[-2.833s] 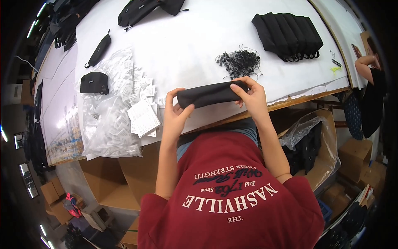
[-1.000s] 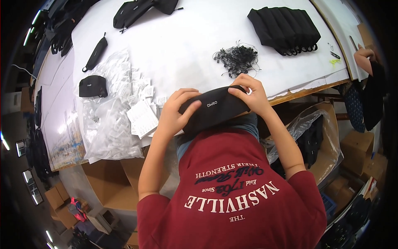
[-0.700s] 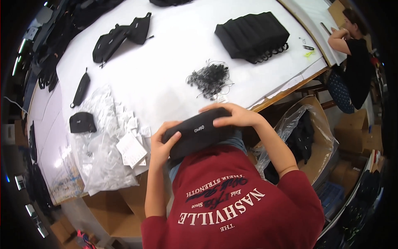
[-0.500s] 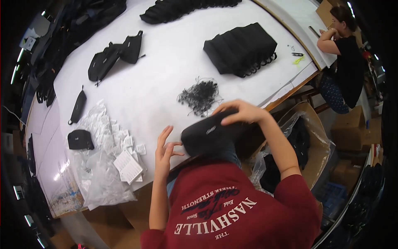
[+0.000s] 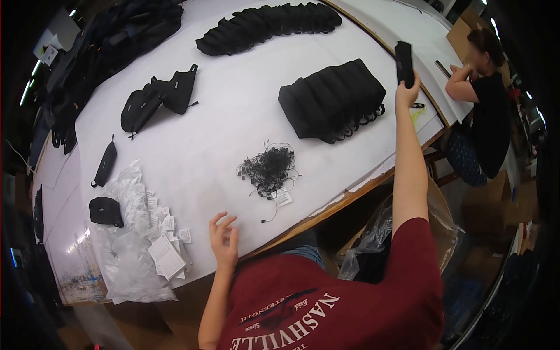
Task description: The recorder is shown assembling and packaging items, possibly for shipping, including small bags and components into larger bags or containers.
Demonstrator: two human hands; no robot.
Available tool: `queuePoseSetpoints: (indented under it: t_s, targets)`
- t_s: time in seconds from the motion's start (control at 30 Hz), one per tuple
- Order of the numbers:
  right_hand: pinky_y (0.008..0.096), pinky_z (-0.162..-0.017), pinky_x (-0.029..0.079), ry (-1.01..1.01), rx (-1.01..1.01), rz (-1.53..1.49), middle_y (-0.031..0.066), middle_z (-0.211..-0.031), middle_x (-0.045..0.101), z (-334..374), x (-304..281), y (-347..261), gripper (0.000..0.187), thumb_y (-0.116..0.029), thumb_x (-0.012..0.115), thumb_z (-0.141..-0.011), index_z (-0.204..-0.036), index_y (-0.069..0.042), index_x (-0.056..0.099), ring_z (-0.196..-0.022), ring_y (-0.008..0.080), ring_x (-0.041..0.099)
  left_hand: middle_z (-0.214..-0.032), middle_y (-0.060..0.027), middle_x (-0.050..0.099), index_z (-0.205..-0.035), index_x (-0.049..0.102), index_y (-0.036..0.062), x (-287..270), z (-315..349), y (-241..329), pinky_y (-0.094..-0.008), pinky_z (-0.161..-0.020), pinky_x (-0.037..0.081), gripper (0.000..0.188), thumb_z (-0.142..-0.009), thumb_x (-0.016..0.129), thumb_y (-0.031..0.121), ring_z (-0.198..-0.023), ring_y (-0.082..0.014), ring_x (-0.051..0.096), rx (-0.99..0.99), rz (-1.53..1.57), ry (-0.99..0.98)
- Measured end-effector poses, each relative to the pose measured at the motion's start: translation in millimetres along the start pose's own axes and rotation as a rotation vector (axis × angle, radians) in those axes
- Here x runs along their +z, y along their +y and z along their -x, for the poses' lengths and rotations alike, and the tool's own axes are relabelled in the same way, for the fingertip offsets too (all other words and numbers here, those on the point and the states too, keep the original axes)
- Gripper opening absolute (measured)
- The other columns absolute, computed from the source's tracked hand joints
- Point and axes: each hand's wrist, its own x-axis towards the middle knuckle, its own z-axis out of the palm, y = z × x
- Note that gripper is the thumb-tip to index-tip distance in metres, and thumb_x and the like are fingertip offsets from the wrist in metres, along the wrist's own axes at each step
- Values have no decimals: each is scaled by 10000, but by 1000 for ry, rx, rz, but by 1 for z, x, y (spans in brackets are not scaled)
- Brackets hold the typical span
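My right hand [image 5: 408, 92] is stretched out toward the far right edge of the white table, closed around the near end of a black fabric pouch [image 5: 403, 61]. The pouch is held up, seen narrow side on. Low over the table's front edge, my left hand [image 5: 224, 240] holds nothing, its fingers bent and apart. Beyond that hand lies a tangle of black tag strings [image 5: 269, 169], with a small white tag [image 5: 283, 199] beside it. A packed row of black pouches [image 5: 329, 102] with loops along one side rests left of my right forearm.
Another row of black pouches [image 5: 268, 26] curves along the far side. Several loose pouches [image 5: 105, 211] lie at the left, near clear plastic bags [image 5: 131, 256] and white printed tags [image 5: 168, 256]. A person [image 5: 487, 99] sits at the right. A plastic-lined carton [image 5: 446, 216] stands below the table edge.
My right hand has carried the black pouch from in front of my body out to the far right. My left hand has dropped slightly, apart from the pouch. The view has shifted.
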Motion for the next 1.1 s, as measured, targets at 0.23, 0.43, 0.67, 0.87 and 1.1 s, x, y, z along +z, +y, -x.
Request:
queuePoseSetpoints:
  t_s: [0.23,0.43,0.67,0.87,1.1]
  targets:
    - [330,-972,392,-744,445,-140,168,-1239,551,26,29,7,642,-358,694,-780,-1309,-61,483,-1147,262,525,-1102,-79,557,-988,642,50,-1,4,-3,-225,-608,439,189,-820,562,82,-789,-144,550,-4,-52,23]
    - [345,-810,427,-715,563,26,98,-1083,612,11,27,59,670,-556,613,-804,-1194,-13,574,-992,218,550,-1045,-85,576,-965,632,43,4,3,-3,-232,-625,442,162,-828,554,79,-816,-155,551,24,-43,7]
    - [264,-586,378,-779,460,27,30,-845,602,10,32,64,585,-539,582,-842,-1131,-30,609,-663,128,476,-1007,-106,581,-937,618,25,22,-29,16,-269,-677,445,127,-824,562,42,-821,-185,552,166,11,42]
    - [346,-933,396,-780,590,-152,132,-1262,510,44,11,-4,786,-556,607,-811,-1361,-35,400,-1125,236,499,-1057,-157,588,-1128,540,-14,117,-188,54,-366,-923,414,506,-776,689,318,-1048,-306,522,119,-46,-192]
    - [382,-1068,272,-691,678,-188,155,-1406,385,60,-3,-12,937,-571,657,-744,-1415,-26,295,-1300,273,354,-1031,-123,637,-1124,576,-31,225,-264,45,-324,-786,488,639,-685,798,378,-908,-215,615,-480,477,-467]
